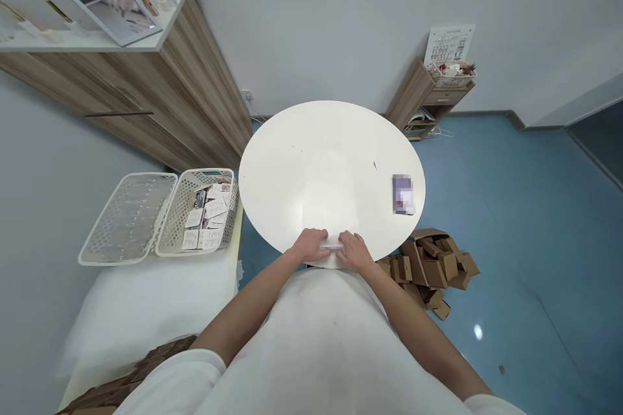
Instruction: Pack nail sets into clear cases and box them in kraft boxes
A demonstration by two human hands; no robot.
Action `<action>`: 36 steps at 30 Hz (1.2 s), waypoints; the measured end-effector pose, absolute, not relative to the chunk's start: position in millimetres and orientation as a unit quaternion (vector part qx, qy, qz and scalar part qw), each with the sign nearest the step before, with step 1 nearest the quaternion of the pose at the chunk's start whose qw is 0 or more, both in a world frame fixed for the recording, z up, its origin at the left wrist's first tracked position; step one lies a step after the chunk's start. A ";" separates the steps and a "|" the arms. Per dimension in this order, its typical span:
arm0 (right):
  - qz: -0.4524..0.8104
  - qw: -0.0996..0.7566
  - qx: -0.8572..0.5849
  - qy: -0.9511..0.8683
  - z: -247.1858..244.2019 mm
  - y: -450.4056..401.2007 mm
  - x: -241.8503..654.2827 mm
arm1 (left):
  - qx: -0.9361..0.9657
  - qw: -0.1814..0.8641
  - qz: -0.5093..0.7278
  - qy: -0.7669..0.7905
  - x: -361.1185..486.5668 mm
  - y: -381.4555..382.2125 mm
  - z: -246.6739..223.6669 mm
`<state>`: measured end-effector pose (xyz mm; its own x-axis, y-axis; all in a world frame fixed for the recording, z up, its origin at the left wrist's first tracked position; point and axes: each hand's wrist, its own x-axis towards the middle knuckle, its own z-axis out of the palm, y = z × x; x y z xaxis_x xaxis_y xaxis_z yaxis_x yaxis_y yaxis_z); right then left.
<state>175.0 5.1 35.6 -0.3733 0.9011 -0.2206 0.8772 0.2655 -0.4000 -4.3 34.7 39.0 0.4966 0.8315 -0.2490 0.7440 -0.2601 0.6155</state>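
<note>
At the near edge of a round white table [321,162], my left hand [311,244] grips one end of a small clear plastic piece [331,247], its fingers curled. My right hand [355,251] holds the other end, thumb and fingers closed on it. The piece lies crosswise between the hands, low over the tabletop or on it; I cannot tell which. Its exact kind is too small and see-through to make out. Toward the table's right side lies a purple and white item [403,194], blurred out.
On the left, one white basket [168,251] holds printed cards, and another [84,259] holds clear plastic pieces. Small brown cardboard boxes [433,269] are heaped right of the table. A wooden cabinet [209,97] stands back left, a small wooden stand [413,94] back right.
</note>
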 end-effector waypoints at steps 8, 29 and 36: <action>0.220 0.060 -0.579 -0.783 38.1 30.2 178.3 | 0.751 0.400 0.121 0.511 -13.1 53.9 43.8; 0.462 0.161 -0.687 -0.537 9.8 71.6 202.0 | 0.526 0.494 0.074 0.688 -31.3 78.0 13.4; 0.419 0.145 -0.734 -0.514 1.8 64.9 191.8 | 0.542 0.417 0.020 0.729 -27.8 73.9 10.3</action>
<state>191.8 64.9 1.8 0.1201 0.8763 -0.4666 0.6340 -0.4294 -0.6432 -27.8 73.9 10.3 -0.0646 0.8067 -0.5875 0.7737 0.4123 0.4810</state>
